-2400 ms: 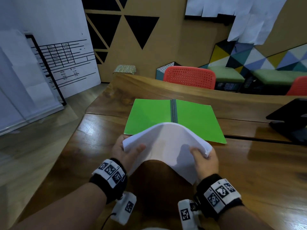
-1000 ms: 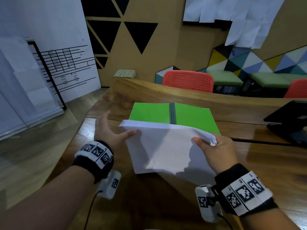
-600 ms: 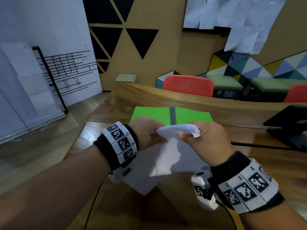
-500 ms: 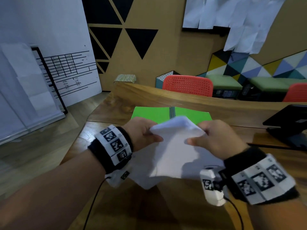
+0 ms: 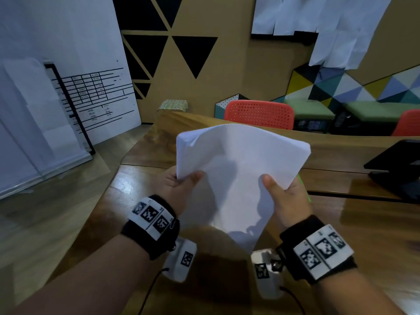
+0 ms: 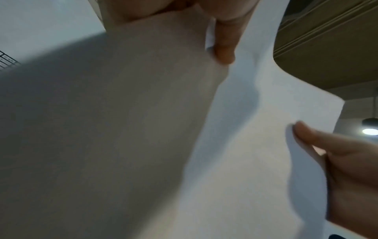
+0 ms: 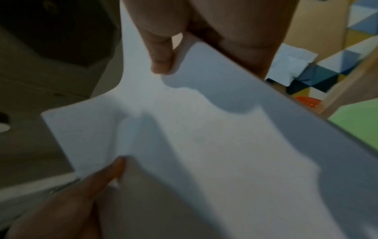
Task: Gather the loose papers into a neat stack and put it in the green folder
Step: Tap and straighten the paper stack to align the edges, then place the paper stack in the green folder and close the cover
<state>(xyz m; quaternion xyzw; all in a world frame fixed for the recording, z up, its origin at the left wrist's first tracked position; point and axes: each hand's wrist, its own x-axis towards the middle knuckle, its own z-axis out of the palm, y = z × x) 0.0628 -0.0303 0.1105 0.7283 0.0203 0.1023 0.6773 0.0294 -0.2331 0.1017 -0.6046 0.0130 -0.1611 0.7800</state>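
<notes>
Holding the stack of white papers (image 5: 238, 169) up above the wooden table (image 5: 375, 235), I grip it at both lower sides. My left hand (image 5: 179, 189) pinches the left edge, thumb laid over the near face and fingers curled behind; my right hand (image 5: 287, 198) clamps the right edge the same way, thumb (image 5: 269, 181) pressed flat on the front sheet. The stack stands tilted, its top edge raised away from me and its lowest corner hanging down between my wrists, clear of the tabletop. The sheets bow slightly, and the upper left corner curls over.

From the left wrist view, my thumb lies on the paper (image 6: 235, 129) near its edge, with my right hand (image 6: 351, 169) across the sheet at the far side. From the right wrist view, the stack (image 7: 204, 137) fills the frame, my thumb (image 7: 161, 53) on top of it and my left hand (image 7: 67, 202) gripping the opposite corner.

The green folder (image 7: 360, 116) lies on the table beyond and below the papers; in the head view, only a thin sliver of it (image 5: 301, 180) shows beside my right hand, the rest hidden behind the stack. A red chair (image 5: 259, 113) stands past the table, and a dark tablet stand (image 5: 400, 164) sits to the right.
</notes>
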